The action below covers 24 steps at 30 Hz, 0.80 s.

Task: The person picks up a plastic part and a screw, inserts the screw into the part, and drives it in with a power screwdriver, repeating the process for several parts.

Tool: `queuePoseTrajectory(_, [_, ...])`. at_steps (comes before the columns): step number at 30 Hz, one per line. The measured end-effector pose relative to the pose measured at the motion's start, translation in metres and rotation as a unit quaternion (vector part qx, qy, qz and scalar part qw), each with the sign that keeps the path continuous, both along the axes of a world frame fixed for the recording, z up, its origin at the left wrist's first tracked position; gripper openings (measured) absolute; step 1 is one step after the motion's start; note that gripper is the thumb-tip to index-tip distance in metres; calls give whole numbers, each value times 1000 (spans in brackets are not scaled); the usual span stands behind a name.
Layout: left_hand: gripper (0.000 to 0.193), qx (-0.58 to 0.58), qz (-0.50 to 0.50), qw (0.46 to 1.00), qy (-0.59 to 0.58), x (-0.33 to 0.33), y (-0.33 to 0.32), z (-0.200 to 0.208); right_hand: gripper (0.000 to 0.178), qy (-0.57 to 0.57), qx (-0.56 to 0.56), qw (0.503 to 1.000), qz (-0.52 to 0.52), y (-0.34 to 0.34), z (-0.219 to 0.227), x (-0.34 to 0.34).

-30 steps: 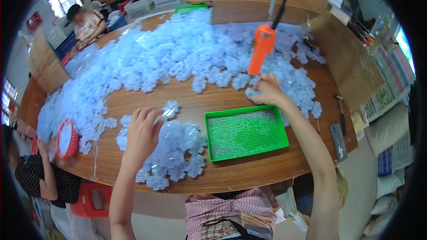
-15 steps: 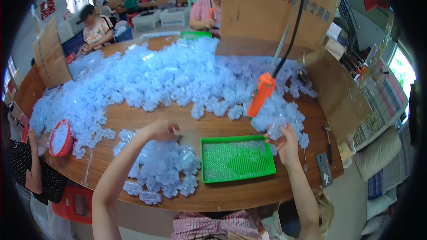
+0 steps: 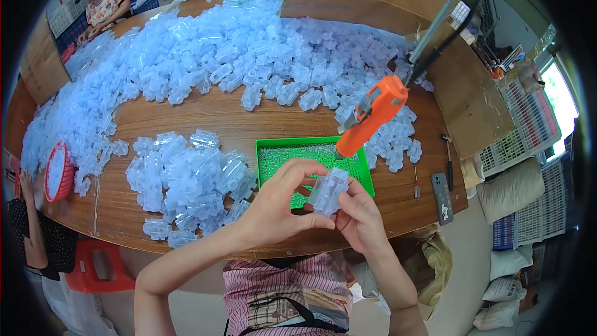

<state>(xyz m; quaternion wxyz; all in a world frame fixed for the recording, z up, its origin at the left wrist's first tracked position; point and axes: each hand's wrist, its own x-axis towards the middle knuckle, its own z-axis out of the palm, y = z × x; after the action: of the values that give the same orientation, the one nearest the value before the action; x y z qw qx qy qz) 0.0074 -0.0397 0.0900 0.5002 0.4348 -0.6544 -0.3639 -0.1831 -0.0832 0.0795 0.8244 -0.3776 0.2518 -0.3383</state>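
Note:
Both my hands meet in front of the green tray (image 3: 367, 182), holding one clear bluish plastic piece (image 3: 329, 190). My left hand (image 3: 280, 202) has its fingers and thumb around the piece's left side. On the right side, my right hand (image 3: 362, 218) pinches it. An orange electric screwdriver (image 3: 376, 115) hangs just beyond the piece, its lower end pointing down toward it. Small metal bits, likely screws, cover part of the ribbed tray floor. Left of the tray lies a pile of similar clear pieces (image 3: 186, 180).
A large heap of clear pieces (image 3: 205, 56) spans the table's far side. A red basket (image 3: 61, 174) stands at left, near another person's arm. A phone (image 3: 442, 199), a hammer (image 3: 449, 162) and a thin screwdriver (image 3: 416, 188) lie at right. Cardboard (image 3: 463, 96) borders that side.
My left hand has left the near pile and moved right to the piece. My right hand has brought the piece inward from the right. The view has tilted down, and the orange screwdriver appears larger.

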Motion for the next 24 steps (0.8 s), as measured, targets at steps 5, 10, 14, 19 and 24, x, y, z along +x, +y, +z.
queuePoseTrajectory(5, [60, 98, -19, 981, 166, 1, 11, -18, 29, 214, -175, 961, -26, 3, 7, -1])
queuePoseTrajectory(10, [50, 61, -6, 991, -117, 18, 26, -9, 48, 127, -459, 832, -283, -61, 17, 14])
queuePoseTrajectory(14, [66, 61, -20, 986, -155, 13, 34, -34, 58, 75, -383, 918, -70, -109, 21, 25])
queuePoseTrajectory(19, [73, -7, -5, 973, -229, 18, 27, -46, 37, 92, -390, 911, -94, -108, 8, 39])
queuePoseTrajectory(24, [70, 14, -4, 980, -201, 21, 28, -61, 24, 74, -391, 905, -152, -98, -16, 60])
